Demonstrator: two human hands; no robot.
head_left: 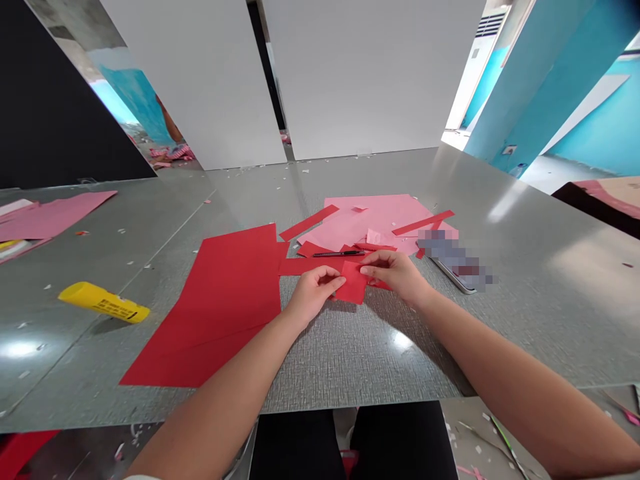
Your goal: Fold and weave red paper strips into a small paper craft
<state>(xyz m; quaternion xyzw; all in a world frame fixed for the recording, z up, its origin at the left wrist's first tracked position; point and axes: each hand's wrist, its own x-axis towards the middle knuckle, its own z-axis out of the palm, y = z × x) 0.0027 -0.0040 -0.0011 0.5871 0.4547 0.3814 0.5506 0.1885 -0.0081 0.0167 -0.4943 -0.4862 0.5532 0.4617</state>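
A small red paper piece (353, 285) is held up between my two hands, just above the table. My left hand (316, 291) pinches its left edge between thumb and fingers. At its upper right corner, my right hand (393, 272) is closed on it in the same way. Behind the piece lie red paper strips (305, 266) and a black pen (339, 253). Pink paper sheets (370, 217) spread out farther back, with more red scraps on top. Large red paper (240, 293) lies flat to the left of my left hand.
A yellow glue stick (104, 302) lies at the left. To the right of my right hand is a phone (453, 261), its screen blurred. More pink paper (55, 217) sits at the far left. Small scraps dot the grey table (350, 373), and white panels (370, 80) stand behind.
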